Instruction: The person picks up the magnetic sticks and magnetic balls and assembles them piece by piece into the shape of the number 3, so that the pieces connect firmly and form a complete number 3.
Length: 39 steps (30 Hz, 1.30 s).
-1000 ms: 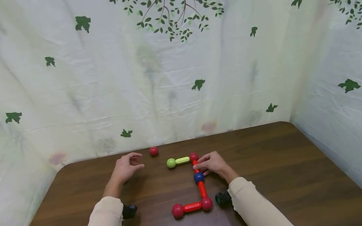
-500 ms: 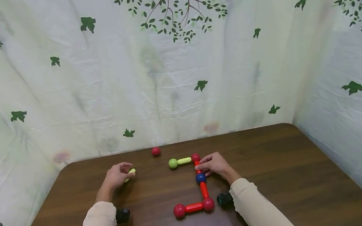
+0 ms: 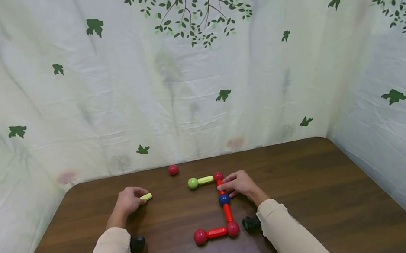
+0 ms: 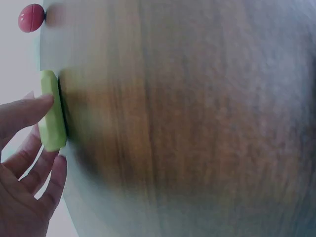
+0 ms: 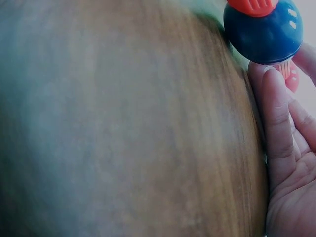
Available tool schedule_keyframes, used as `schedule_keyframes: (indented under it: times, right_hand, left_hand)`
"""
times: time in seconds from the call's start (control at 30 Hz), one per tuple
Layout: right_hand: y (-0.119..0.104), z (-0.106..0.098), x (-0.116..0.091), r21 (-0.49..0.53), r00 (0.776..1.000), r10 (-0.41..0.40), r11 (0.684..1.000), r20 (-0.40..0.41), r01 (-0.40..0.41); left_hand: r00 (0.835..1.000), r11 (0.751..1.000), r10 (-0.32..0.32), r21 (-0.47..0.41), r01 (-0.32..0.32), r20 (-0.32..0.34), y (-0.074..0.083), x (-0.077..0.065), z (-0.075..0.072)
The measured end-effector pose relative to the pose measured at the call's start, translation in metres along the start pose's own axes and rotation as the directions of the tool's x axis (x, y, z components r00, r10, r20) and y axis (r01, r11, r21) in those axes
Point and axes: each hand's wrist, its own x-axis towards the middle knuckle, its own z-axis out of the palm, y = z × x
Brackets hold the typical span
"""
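My left hand [image 3: 129, 200] pinches a short yellow-green rod [image 4: 53, 111] between thumb and fingers, left of the joined pieces. On the table lies a chain of balls and rods. From its far end run a green ball [image 3: 193, 183], a yellow-green rod [image 3: 206, 180], a red ball [image 3: 218, 176] and a red rod, mostly covered by fingers. A blue ball [image 3: 224, 199], another red rod [image 3: 228, 213] and a red corner ball [image 3: 232, 228] follow. The near arm is a red rod [image 3: 216, 232] with an end ball [image 3: 200, 236]. My right hand [image 3: 242, 185] grips the red rod just beyond the blue ball.
A loose red ball [image 3: 173, 170] sits by the far edge of the brown wooden table [image 3: 318, 214]. White leaf-patterned curtains [image 3: 180, 81] hang behind the table and at both sides. Each wrist carries a small black camera.
My left hand has moved left and nearer, away from the loose red ball. The yellow-green rod has come into sight in its fingers and turned flatter. The right hand stays on the chain.
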Motion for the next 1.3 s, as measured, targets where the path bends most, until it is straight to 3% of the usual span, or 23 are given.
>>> schedule_keyframes:
  times: [0.2, 0.4, 0.53, 0.67, 0.77, 1.03, 1.3]
  right_hand:
    - [-0.019, -0.001, -0.015, -0.016, 1.000, -0.004, 1.000, 0.024, 0.004]
    - [-0.034, 0.000, -0.030, -0.013, 1.000, -0.002, 1.000, 0.016, 0.002]
    - [-0.032, 0.000, -0.028, -0.012, 1.000, -0.002, 1.000, 0.015, 0.002]
    - [-0.010, 0.000, -0.008, -0.013, 1.000, 0.001, 1.000, -0.008, -0.001]
    - [0.005, 0.000, 0.005, -0.009, 1.000, 0.006, 1.000, -0.027, -0.006]
    - [0.004, 0.000, 0.005, -0.011, 1.000, 0.008, 1.000, -0.026, -0.009]
    - [0.003, 0.001, 0.004, -0.009, 1.000, 0.011, 1.000, -0.023, -0.011]
  left_hand:
    - [1.000, 0.999, 0.004, 0.045, -0.004, 0.005, -0.003, 0.001, 0.000]
    - [0.999, 0.995, 0.050, 0.089, -0.048, -0.011, -0.003, 0.002, -0.003]
    - [0.999, 0.994, 0.049, 0.095, -0.047, -0.013, -0.001, 0.001, -0.003]
    - [0.995, 0.991, 0.097, 0.091, -0.097, 0.003, 0.003, -0.002, -0.003]
    - [0.989, 0.984, 0.144, 0.099, -0.146, 0.024, 0.008, -0.003, -0.005]
    - [0.974, 0.970, 0.216, 0.098, -0.221, 0.062, 0.033, -0.007, -0.006]
    - [0.951, 0.953, 0.291, 0.059, -0.298, 0.105, 0.055, -0.013, 0.003]
